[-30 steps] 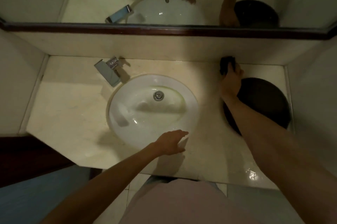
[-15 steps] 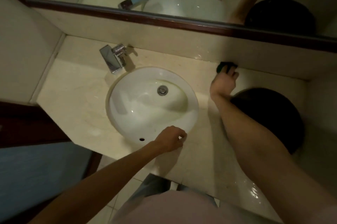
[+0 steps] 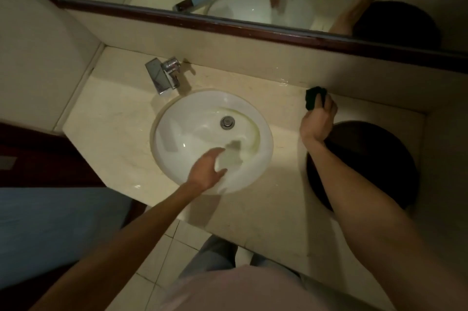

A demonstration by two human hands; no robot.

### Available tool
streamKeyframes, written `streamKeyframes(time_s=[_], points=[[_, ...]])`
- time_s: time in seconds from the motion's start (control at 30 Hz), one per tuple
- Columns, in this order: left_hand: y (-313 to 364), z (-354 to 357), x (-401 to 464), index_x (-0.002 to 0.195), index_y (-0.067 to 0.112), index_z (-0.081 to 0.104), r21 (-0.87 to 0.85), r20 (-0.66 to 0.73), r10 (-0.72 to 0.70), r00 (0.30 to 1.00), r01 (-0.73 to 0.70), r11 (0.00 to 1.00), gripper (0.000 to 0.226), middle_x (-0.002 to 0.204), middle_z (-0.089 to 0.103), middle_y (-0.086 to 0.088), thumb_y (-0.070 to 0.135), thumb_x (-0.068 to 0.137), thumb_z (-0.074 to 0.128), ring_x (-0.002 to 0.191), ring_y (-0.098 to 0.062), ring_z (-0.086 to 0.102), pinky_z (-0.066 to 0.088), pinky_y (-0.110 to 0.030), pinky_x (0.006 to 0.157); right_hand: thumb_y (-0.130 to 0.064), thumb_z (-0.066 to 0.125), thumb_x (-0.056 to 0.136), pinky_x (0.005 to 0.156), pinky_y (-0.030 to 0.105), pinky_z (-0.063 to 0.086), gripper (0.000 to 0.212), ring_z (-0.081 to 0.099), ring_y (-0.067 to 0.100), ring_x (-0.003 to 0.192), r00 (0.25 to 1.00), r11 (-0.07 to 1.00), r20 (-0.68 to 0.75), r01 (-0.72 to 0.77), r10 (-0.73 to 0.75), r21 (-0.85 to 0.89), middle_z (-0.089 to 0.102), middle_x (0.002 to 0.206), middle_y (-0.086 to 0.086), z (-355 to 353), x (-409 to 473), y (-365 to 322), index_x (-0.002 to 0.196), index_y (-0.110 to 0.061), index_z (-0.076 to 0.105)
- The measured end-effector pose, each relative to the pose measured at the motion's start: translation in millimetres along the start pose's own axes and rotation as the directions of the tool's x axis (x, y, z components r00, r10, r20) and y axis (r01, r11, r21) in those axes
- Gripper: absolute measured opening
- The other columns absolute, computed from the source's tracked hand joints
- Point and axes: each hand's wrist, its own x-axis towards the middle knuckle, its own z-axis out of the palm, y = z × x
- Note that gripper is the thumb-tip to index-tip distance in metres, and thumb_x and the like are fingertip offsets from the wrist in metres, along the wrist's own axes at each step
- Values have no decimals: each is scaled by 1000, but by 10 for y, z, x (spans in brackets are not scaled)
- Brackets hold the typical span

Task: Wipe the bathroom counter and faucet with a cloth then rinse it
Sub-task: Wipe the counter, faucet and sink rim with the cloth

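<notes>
My right hand point(image 3: 317, 120) presses a small dark cloth point(image 3: 313, 101) onto the cream counter point(image 3: 111, 131) at the back wall, right of the white oval sink point(image 3: 177, 120). My left hand point(image 3: 207, 171) hovers over the front part of the basin, fingers spread, holding nothing. The chrome faucet point(image 3: 163, 77) stands at the back left of the sink, apart from both hands.
A large dark round object point(image 3: 367, 158) sits on the counter's right side, partly under my right forearm. A mirror with a dark wood frame point(image 3: 228, 24) runs above the backsplash. Walls close in left and right. Tiled floor point(image 3: 162, 255) lies below the counter's front edge.
My left hand has moved from the counter's front edge out over the sink basin and spread its fingers. My right hand stays at the back wall with the cloth.
</notes>
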Motion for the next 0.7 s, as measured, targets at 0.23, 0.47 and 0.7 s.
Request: streamKeyframes(time_s=[0.23,0.47,0.7], points=[[-996,-483,156,153,-2,13,15,-185,-606,774,618,786,97,161,17,-24,43,87,67,148,-38,20,29,-49,117,10,58,84,104,43,49,61,41,38,137,999,999,54,11,-9,-43,43,153,18,298,99,-264,143,-5,51],[-1396,-540,106,144,-7,29,2,-143,-664,734,671,741,77,146,40,-24,41,91,57,130,-39,47,46,-50,102,4,56,84,92,45,53,48,52,40,121,971,978,122,208,-205,-10,56,137,19,662,25,-1167,131,-5,61],[-1562,-910,133,109,3,59,152,-247,-551,797,593,791,38,106,66,-15,35,89,52,95,-36,64,51,-41,82,-16,58,89,102,35,51,43,59,23,119,979,945,106,135,-173,298,63,133,0,632,260,-1627,129,-26,67]])
